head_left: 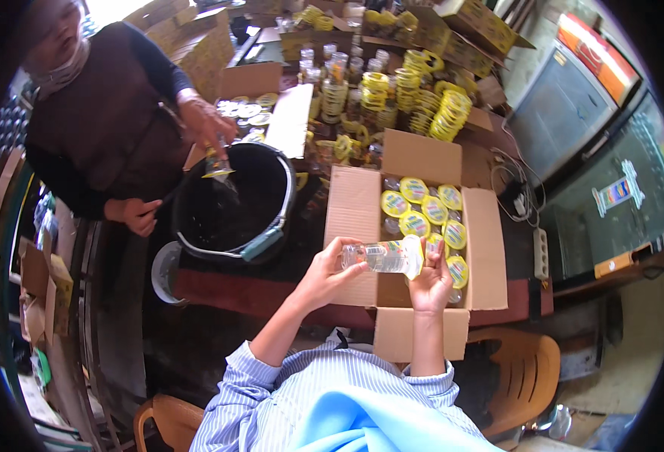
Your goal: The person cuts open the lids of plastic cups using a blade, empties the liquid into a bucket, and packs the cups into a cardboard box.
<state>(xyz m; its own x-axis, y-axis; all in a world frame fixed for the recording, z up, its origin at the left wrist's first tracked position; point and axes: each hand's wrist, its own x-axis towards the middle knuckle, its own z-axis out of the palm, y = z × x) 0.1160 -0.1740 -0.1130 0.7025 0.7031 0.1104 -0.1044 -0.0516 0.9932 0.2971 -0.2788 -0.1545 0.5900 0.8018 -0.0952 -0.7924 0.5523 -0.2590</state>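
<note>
Bottle (383,256) axis lay horizontal between both hands, above the open cardboard box (354,218) of yellow-capped bottles. Left hand (324,273) was clamped around the clear base end; right hand (431,280) was closed on the yellow-labelled neck end, nearer the box.

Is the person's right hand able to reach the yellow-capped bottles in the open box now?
Probably yes, but not freely: the right hand hovers right over the yellow-capped bottles in the cardboard box, with nothing between, yet it and the left hand hold a clear bottle.
</note>
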